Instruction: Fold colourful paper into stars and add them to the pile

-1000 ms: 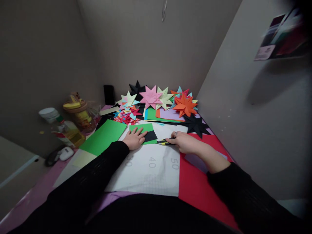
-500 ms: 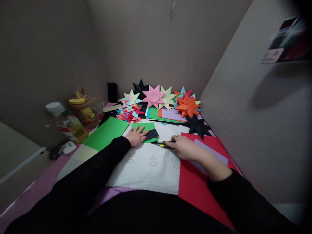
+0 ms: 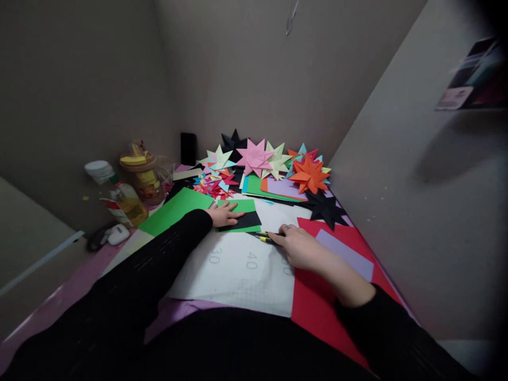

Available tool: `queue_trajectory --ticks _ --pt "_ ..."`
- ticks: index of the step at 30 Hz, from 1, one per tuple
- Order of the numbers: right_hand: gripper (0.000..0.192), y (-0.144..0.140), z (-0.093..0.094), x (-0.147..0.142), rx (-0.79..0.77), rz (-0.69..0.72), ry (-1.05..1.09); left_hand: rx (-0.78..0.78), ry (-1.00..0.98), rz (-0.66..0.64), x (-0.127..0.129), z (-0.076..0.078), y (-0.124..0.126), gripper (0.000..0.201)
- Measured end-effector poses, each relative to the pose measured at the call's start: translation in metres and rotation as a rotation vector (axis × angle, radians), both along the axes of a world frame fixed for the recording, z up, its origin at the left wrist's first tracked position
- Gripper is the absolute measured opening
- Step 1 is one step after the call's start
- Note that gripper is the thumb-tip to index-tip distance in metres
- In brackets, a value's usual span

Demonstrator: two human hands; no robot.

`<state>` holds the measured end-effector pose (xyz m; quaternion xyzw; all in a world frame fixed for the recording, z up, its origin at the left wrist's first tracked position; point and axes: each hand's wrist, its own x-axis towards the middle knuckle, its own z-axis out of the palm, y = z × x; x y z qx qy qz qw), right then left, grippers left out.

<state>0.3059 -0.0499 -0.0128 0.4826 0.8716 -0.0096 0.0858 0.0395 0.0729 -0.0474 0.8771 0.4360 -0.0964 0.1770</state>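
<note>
I wear a black, long-sleeved top of a fine ribbed knit, its texture showing faintly along my left sleeve (image 3: 159, 254) and my right sleeve (image 3: 397, 328). Both cuffs end at the wrists, so my left hand (image 3: 224, 214) and my right hand (image 3: 301, 247) are bare. A ring (image 3: 288, 228) sits on one finger of my right hand. My lap below is dark too.

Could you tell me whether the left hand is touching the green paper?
Touching. The head view shows the left hand lying flat on the green paper, fingers spread across it, with no gap visible.
</note>
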Motion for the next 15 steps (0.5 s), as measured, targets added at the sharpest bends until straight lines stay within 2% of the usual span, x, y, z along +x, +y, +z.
queue_trajectory --ticks 8,12,15 --pt "0.057 0.000 0.002 -0.008 -0.028 0.011 0.008 -0.012 -0.002 0.012 0.001 0.002 -0.001 0.051" --pt "0.059 -0.001 0.005 -0.032 -0.033 0.037 -0.019 0.006 -0.003 0.017 0.001 0.002 -0.001 0.051" --pt "0.057 -0.002 0.003 -0.057 0.019 0.111 -0.012 0.007 -0.004 0.012 0.001 0.003 -0.001 0.050"
